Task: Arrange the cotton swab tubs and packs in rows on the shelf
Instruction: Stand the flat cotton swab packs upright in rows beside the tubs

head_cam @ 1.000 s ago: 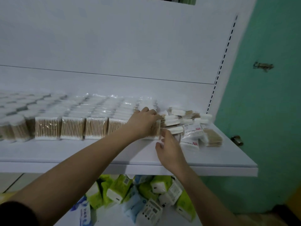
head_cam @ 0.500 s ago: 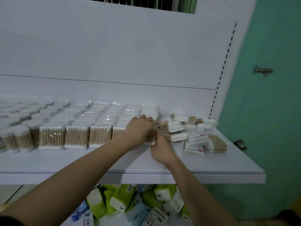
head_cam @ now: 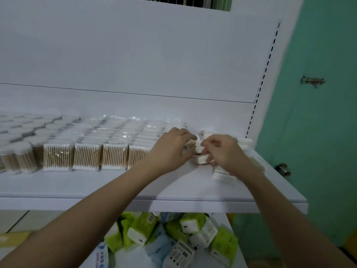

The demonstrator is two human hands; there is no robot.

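**Rows mostly built, loose packs left at the right end**

While most of the shelf (head_cam: 96,188) already carries tidy rows, its right end is still a jumble. Round tubs (head_cam: 18,157) stand in ranks at the far left, and beside them square packs (head_cam: 87,158) stand on edge in straight files running back to the rear panel, wooden stems upright and white tips top and bottom under clear film. By my reading well over half the job is done.

What remains is the loose pile (head_cam: 224,172) at the right, where packs lie flat or tilted, some partly hidden by the hands. The left hand (head_cam: 170,151) rests at the end of the front row, fingers curled over the last standing pack there, seemingly steadying it. The right hand (head_cam: 226,151) reaches into the pile with thumb and fingers pinched on a small white-ended pack (head_cam: 200,158) lying between the two hands; motion blur makes the exact grip hard to read.

Below the shelf sits a heap of green, blue and white packets (head_cam: 170,240), none of them part of the rows.
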